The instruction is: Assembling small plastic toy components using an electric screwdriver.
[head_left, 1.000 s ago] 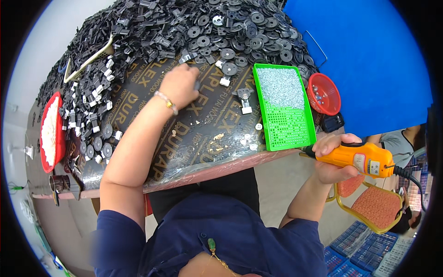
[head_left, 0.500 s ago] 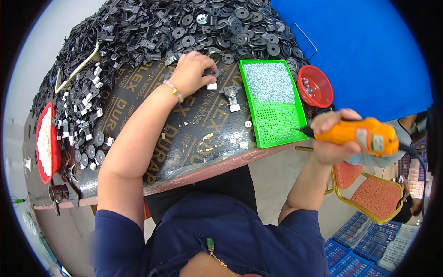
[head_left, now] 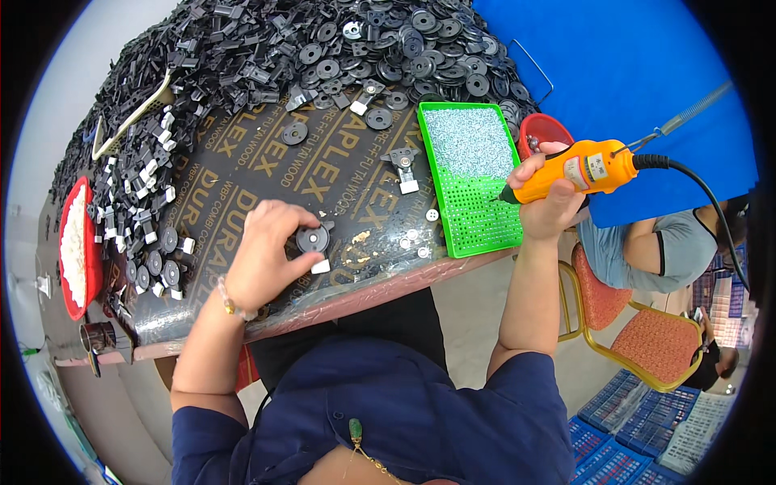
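Note:
Near the table's front edge, my left hand (head_left: 273, 252) pinches a round black plastic disc (head_left: 313, 238) between thumb and fingers. A white tab (head_left: 322, 267) pokes out by my thumb. My right hand (head_left: 548, 212) wraps around an orange electric screwdriver (head_left: 578, 171), held nearly level. Its dark tip reaches over the perforated part of a green tray (head_left: 485, 238), whose far half is covered in small silvery screws (head_left: 469, 141). Left of the tray lies a black bracket with a white foot (head_left: 406, 171). Several small white round pieces (head_left: 432, 215) lie closer to me.
A big heap of black parts (head_left: 356, 48) covers the table's far side. At the left are black-and-white pieces (head_left: 145, 194) and a red basin (head_left: 93, 259) of white bits. A red bowl (head_left: 543, 129) stands behind the screwdriver. The cord (head_left: 711, 186) trails right, where a person (head_left: 663, 250) sits.
My left hand has come from the heap toward the front edge and now holds the disc. My right hand has brought the screwdriver left, its tip now farther in over the tray.

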